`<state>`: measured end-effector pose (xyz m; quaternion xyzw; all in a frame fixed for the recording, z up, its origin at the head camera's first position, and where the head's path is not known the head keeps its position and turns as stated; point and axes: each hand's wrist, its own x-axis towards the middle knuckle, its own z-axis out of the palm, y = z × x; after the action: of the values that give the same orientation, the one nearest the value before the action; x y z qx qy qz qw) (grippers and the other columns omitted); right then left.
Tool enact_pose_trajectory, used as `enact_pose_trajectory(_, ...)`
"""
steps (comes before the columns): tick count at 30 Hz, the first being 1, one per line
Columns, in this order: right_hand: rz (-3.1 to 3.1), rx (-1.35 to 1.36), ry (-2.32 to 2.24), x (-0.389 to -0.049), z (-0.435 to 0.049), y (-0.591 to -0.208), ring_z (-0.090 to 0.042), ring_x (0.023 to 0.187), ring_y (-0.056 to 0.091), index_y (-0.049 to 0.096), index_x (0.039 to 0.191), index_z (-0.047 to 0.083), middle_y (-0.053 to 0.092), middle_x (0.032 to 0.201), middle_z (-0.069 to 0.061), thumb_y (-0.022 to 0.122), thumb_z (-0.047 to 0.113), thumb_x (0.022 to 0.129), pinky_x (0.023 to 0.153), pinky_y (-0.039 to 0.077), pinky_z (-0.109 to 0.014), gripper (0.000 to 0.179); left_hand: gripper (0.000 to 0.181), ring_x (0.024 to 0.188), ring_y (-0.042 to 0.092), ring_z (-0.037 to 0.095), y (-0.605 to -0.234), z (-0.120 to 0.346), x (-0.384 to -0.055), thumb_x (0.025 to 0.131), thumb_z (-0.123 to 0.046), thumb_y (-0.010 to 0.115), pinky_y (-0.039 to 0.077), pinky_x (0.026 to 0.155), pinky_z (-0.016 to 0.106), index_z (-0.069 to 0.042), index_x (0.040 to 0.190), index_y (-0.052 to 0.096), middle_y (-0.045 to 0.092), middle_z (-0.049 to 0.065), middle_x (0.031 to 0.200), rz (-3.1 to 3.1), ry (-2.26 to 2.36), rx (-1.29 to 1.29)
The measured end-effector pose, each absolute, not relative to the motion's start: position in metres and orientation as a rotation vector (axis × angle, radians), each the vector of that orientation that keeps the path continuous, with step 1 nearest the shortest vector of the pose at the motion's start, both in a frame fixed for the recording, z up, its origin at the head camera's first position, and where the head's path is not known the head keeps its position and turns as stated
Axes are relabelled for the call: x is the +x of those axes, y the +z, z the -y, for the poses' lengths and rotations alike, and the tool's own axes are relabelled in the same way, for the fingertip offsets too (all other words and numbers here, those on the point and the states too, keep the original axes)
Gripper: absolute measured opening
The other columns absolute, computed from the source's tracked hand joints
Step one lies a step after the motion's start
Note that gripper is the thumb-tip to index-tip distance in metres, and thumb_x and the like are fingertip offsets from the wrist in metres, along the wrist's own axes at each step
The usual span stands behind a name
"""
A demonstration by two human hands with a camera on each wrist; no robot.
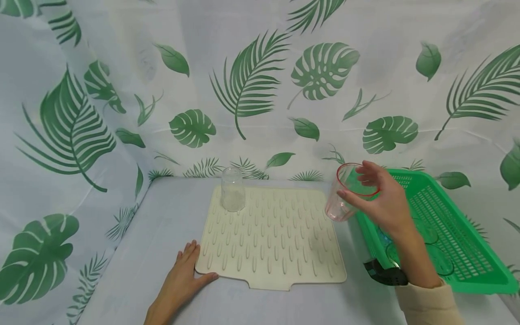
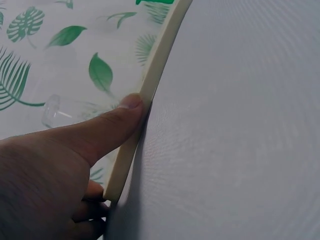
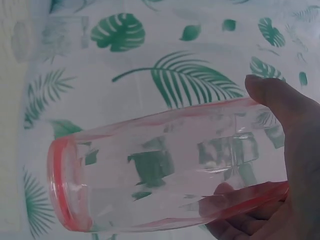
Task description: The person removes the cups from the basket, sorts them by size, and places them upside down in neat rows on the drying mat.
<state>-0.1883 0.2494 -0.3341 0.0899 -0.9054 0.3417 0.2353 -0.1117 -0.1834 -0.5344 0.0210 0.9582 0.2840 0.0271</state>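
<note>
My right hand (image 1: 383,198) grips a clear pink glass (image 1: 340,205) near its red rim, thumb on one side and fingers on the other. The glass is tilted a little, base down, by the right edge of a cream draining mat (image 1: 280,234). In the right wrist view the pink glass (image 3: 165,170) spans the frame with its thick base to the left. My left hand (image 1: 183,275) rests at the mat's front left corner, thumb along the front edge and fingers by the left side. A clear glass (image 1: 233,192) stands on the mat's back left corner.
A green plastic basket (image 1: 467,225) stands at the right, beneath and beyond my right forearm, with several clear glasses (image 1: 440,259) in it. A leaf-patterned curtain (image 1: 260,90) hangs behind and along the left. Grey-white cloth (image 1: 138,243) covers the table.
</note>
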Motion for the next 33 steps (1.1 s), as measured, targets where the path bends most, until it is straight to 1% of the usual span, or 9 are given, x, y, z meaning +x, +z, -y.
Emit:
enact_pose_trajectory(4, 2.524, 0.344, 0.931, -0.183, -0.242, -0.338, -0.015, 0.099, 0.058, 0.044, 0.137, 0.011, 0.061, 0.12, -0.006, 0.082, 0.032, 0.071, 0.074, 0.04, -0.002, 0.079, 0.106, 0.144, 0.021, 0.033, -0.532, 0.183, -0.113, 0.07, -0.066, 0.067, 0.015, 0.119, 0.049, 0.003, 0.143, 0.033, 0.028, 0.02, 0.153, -2.972, 0.858, 0.069)
enact_pose_trajectory(7, 2.544, 0.425, 0.94, -0.179, -0.236, -0.343, -0.023, 0.102, 0.058, 0.044, 0.137, 0.008, 0.061, 0.12, -0.008, 0.083, 0.029, 0.069, 0.076, 0.04, -0.001, 0.081, 0.107, 0.143, 0.023, 0.036, -0.53, 0.184, -0.114, 0.069, -0.066, 0.067, 0.017, 0.119, 0.051, 0.003, 0.143, 0.033, 0.03, 0.021, 0.151, -2.973, 0.853, 0.078)
enact_pose_trajectory(13, 2.534, 0.552, 0.933, -0.175, -0.224, -0.356, -0.02, 0.106, 0.058, 0.045, 0.135, 0.006, 0.062, 0.118, -0.006, 0.087, 0.029, 0.064, 0.082, 0.042, -0.002, 0.085, 0.101, 0.143, 0.024, 0.035, -0.523, 0.182, -0.119, 0.072, -0.063, 0.067, 0.021, 0.117, 0.052, 0.001, 0.144, 0.033, 0.032, 0.02, 0.151, -2.974, 0.894, 0.108)
enact_pose_trajectory(17, 2.575, 0.596, 0.907, -0.172, -0.214, -0.364, -0.018, 0.109, 0.058, 0.043, 0.137, 0.009, 0.061, 0.12, -0.003, 0.086, 0.037, 0.064, 0.087, 0.052, -0.024, 0.089, 0.097, 0.143, 0.027, 0.031, -0.509, 0.171, -0.123, 0.076, -0.061, 0.065, 0.028, 0.115, 0.05, -0.001, 0.144, 0.033, 0.032, 0.014, 0.152, -2.971, 0.948, 0.165)
enact_pose_trajectory(19, 2.611, 0.6, 0.912, -0.17, -0.208, -0.367, -0.017, 0.11, 0.058, 0.043, 0.138, 0.01, 0.061, 0.121, -0.001, 0.085, 0.042, 0.063, 0.088, 0.053, -0.037, 0.091, 0.094, 0.142, 0.03, 0.027, -0.498, 0.164, -0.124, 0.076, -0.061, 0.065, 0.032, 0.113, 0.048, -0.006, 0.145, 0.034, 0.033, 0.009, 0.152, -2.945, 1.033, 0.196)
enact_pose_trajectory(21, 2.638, 0.609, 0.943, -0.168, -0.202, -0.369, -0.017, 0.111, 0.058, 0.043, 0.137, 0.011, 0.06, 0.122, 0.001, 0.084, 0.046, 0.063, 0.089, 0.052, -0.043, 0.093, 0.091, 0.141, 0.032, 0.021, -0.485, 0.156, -0.125, 0.076, -0.061, 0.065, 0.034, 0.113, 0.045, -0.012, 0.146, 0.033, 0.034, 0.001, 0.152, -2.904, 1.124, 0.238)
enact_pose_trajectory(24, 2.662, 0.631, 0.992, -0.164, -0.194, -0.372, -0.018, 0.11, 0.058, 0.044, 0.136, 0.014, 0.059, 0.123, 0.005, 0.084, 0.051, 0.06, 0.089, 0.051, -0.043, 0.094, 0.085, 0.139, 0.035, 0.014, -0.466, 0.143, -0.125, 0.077, -0.061, 0.065, 0.035, 0.113, 0.043, -0.021, 0.146, 0.034, 0.035, -0.009, 0.15, -2.832, 1.252, 0.307)
enact_pose_trajectory(27, 2.655, 0.707, 1.013, -0.161, -0.187, -0.373, -0.018, 0.109, 0.059, 0.045, 0.134, 0.016, 0.058, 0.124, 0.006, 0.084, 0.054, 0.058, 0.09, 0.052, -0.041, 0.094, 0.082, 0.138, 0.036, 0.01, -0.448, 0.13, -0.124, 0.076, -0.063, 0.064, 0.036, 0.112, 0.043, -0.027, 0.145, 0.036, 0.036, -0.017, 0.147, -2.775, 1.333, 0.396)
enact_pose_trajectory(33, 2.614, 0.87, 1.051, -0.154, -0.174, -0.375, -0.008, 0.106, 0.058, 0.045, 0.132, 0.02, 0.052, 0.121, 0.01, 0.083, 0.057, 0.057, 0.091, 0.053, -0.034, 0.092, 0.074, 0.137, 0.036, 0.005, -0.423, 0.11, -0.122, 0.078, -0.062, 0.063, 0.038, 0.111, 0.043, -0.037, 0.142, 0.035, 0.037, -0.021, 0.146, -2.693, 1.412, 0.639)
